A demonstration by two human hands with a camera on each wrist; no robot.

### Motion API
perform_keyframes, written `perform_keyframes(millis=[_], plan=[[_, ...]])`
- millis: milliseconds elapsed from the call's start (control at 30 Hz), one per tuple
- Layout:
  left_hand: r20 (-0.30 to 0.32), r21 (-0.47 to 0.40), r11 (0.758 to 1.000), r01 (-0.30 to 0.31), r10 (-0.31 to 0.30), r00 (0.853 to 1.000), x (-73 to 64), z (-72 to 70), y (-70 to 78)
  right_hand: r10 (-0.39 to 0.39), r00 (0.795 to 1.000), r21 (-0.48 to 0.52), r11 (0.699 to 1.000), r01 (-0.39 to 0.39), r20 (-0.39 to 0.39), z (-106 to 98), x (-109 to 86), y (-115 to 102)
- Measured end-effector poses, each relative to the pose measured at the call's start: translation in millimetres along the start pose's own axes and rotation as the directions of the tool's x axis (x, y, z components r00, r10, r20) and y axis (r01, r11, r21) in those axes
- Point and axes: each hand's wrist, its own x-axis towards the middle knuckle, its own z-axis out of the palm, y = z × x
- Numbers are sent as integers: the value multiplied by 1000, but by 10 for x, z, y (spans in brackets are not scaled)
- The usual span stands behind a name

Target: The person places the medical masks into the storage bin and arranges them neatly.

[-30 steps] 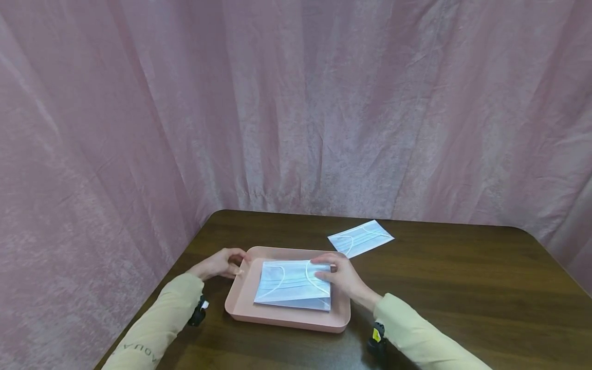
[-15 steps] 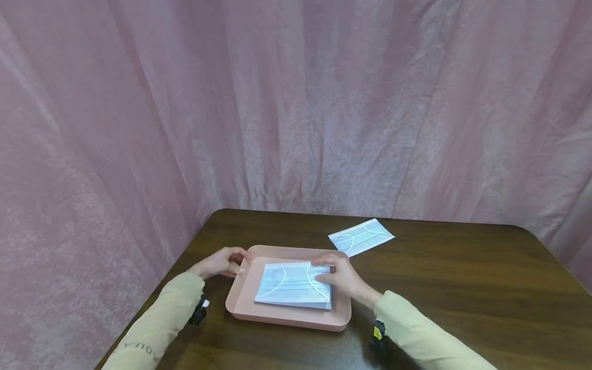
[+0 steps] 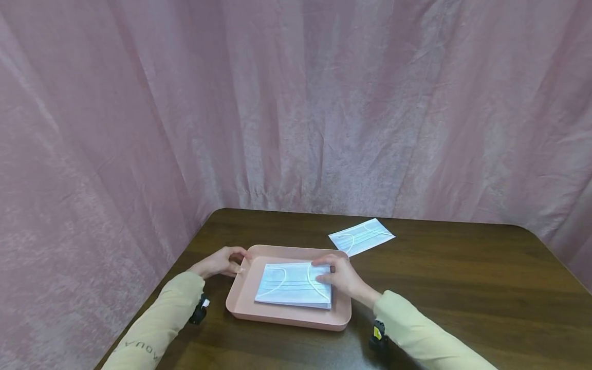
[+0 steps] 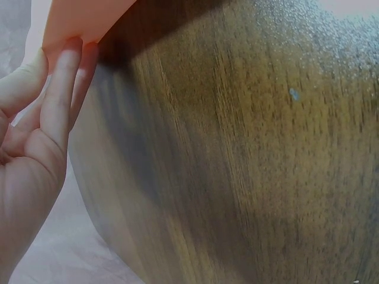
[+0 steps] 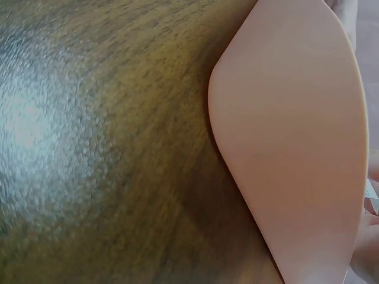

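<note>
A pale blue face mask [image 3: 292, 283] with white ear loops lies over at least one more mask inside a shallow pink tray [image 3: 245, 297]. My right hand [image 3: 346, 276] reaches over the tray's right side and pinches the top mask near its right edge. In the right wrist view, the tray wall [image 5: 290, 130] hides most of that hand. My left hand [image 3: 221, 263] grips the tray's far left corner. The left wrist view shows its thumb at the rim and its fingers [image 4: 61, 97] against the outer wall.
Another face mask [image 3: 363, 237] lies slanted on the brown wooden table [image 3: 453, 277], just behind the tray's far right corner. A pink curtain [image 3: 296, 113] hangs behind the table and along its left side. Dark cameras are strapped at both wrists.
The lower mask's near edge showed well below the top one a second ago; now the edges nearly line up. The top mask has flattened slightly, and both hands have stayed in place.
</note>
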Motion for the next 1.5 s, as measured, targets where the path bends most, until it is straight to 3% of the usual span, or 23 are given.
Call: perform_keyframes(millis=[600, 767, 1033, 1500], plan=[[-5, 5, 1000, 0, 0, 1000, 6, -10, 19, 29, 999, -76, 997, -25, 46, 2, 10, -26], [-18, 18, 1000, 22, -22, 1000, 1, -1, 12, 70, 996, -104, 993, -64, 48, 7, 5, -21], [-33, 31, 999, 38, -37, 999, 2, 4, 11, 114, 993, -136, 985, -108, 35, 17, 4, -5], [-9, 3, 1000, 17, -17, 1000, 12, -32, -13, 111, 994, -213, 971, -112, -18, 11, 6, -44]])
